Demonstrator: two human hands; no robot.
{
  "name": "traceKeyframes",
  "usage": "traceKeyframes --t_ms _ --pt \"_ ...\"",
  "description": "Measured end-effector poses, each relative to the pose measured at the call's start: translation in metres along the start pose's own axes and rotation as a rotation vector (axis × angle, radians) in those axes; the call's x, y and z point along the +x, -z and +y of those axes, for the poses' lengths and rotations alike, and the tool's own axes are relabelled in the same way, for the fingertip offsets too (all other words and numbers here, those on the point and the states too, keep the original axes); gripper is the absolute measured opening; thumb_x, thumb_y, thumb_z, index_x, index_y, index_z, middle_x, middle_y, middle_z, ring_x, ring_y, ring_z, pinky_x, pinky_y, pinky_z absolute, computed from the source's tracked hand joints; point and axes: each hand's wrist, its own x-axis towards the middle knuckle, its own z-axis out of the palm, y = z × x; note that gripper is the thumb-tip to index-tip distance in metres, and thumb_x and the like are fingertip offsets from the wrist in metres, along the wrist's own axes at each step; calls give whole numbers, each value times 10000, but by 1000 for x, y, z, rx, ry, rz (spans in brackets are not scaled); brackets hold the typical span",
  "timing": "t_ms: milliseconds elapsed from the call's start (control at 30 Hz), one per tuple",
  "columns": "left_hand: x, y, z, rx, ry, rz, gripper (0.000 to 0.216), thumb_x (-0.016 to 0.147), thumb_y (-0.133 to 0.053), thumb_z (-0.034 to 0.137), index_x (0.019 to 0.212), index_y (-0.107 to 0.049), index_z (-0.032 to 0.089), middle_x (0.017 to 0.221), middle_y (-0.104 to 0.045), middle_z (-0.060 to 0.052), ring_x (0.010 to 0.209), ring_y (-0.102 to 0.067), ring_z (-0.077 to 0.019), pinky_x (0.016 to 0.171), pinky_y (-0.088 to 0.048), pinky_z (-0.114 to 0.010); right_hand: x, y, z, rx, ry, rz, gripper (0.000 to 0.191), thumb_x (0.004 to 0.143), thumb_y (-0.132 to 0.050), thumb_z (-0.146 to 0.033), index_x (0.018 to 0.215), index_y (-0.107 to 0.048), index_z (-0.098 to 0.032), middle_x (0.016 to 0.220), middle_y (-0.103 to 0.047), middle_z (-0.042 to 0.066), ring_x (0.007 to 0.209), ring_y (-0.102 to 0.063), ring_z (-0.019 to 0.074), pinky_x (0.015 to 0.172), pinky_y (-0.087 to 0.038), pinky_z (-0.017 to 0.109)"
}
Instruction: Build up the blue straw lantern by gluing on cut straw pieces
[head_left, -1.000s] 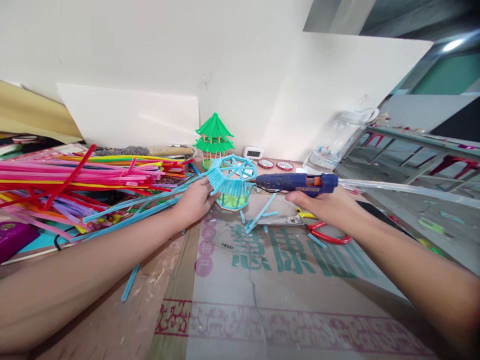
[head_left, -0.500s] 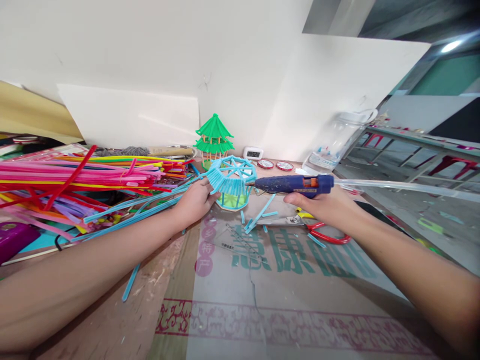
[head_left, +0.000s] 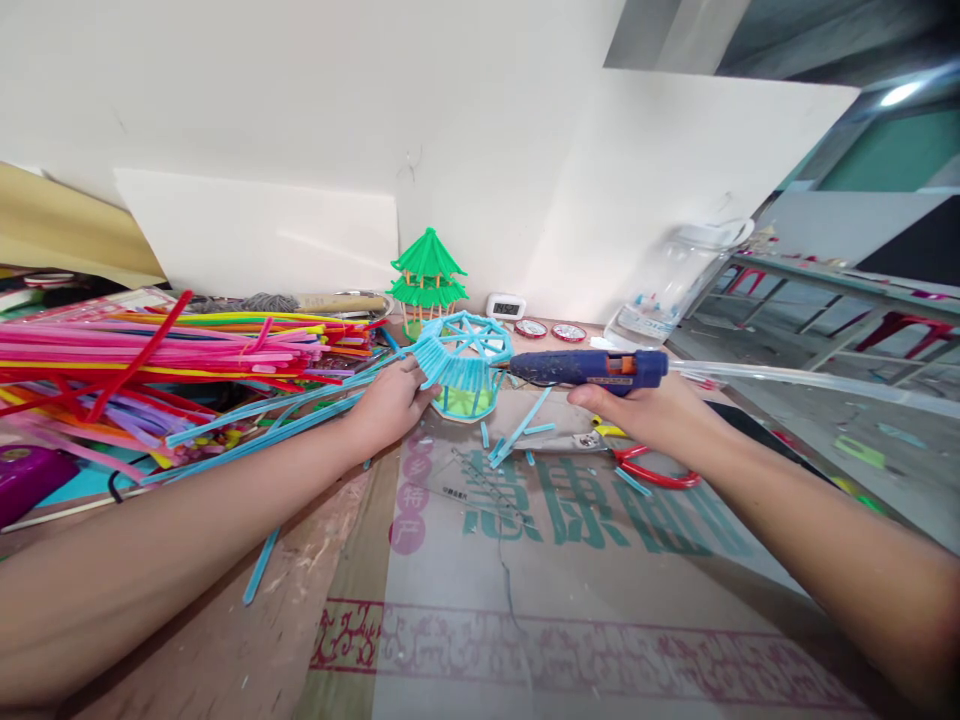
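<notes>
My left hand (head_left: 390, 400) pinches the edge of a light blue roof-shaped model made of straws (head_left: 461, 355), holding it tilted above a small green base (head_left: 465, 402). My right hand (head_left: 660, 415) is wrapped round a blue hot glue gun (head_left: 592, 367) with a clear glue stick (head_left: 810, 380) trailing to the right. The gun's nozzle points left and meets the right side of the straw roof. Short cut pieces of blue straw (head_left: 517, 432) lie under the gun on the flattened cardboard (head_left: 570, 560).
A big heap of coloured straws (head_left: 150, 360) fills the left. A green straw pagoda (head_left: 428, 272), a small clock (head_left: 506, 306) and a clear jar (head_left: 675, 280) stand by the wall. Red-handled pliers (head_left: 637, 465) lie under my right hand.
The glue gun has shifted slightly left, its nozzle closer against the straw roof. My left hand and the roof have barely moved.
</notes>
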Motion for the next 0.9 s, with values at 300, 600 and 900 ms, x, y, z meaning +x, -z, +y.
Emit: traceKeyframes --t_ms 300,600,900 --pt "0 1 0 21 2 -3 175 922 -528 266 981 -671 185 1036 -665 -117 1096 -603 -282 1004 -472 -448 -1 2 1 -2 0 -6 336 777 -625 -499 1010 -722 -277 866 -747 25 881 -711 298 752 -588 391" --pt "0 0 -1 14 -11 1 190 926 -515 276 990 -670 186 1025 -669 -112 1095 -600 -276 1000 -474 -442 -1 2 8 -52 -12 -25 275 749 -674 -528 755 -719 -257 695 -727 13 799 -717 296 685 -601 377" --pt "0 0 1 -2 -3 4 198 925 -517 276 1018 -665 183 1037 -671 -116 1077 -608 -276 987 -478 -442 -3 1 9 -21 -3 -44 264 771 -681 -455 958 -759 -285 936 -778 -17 888 -725 285 759 -594 370"
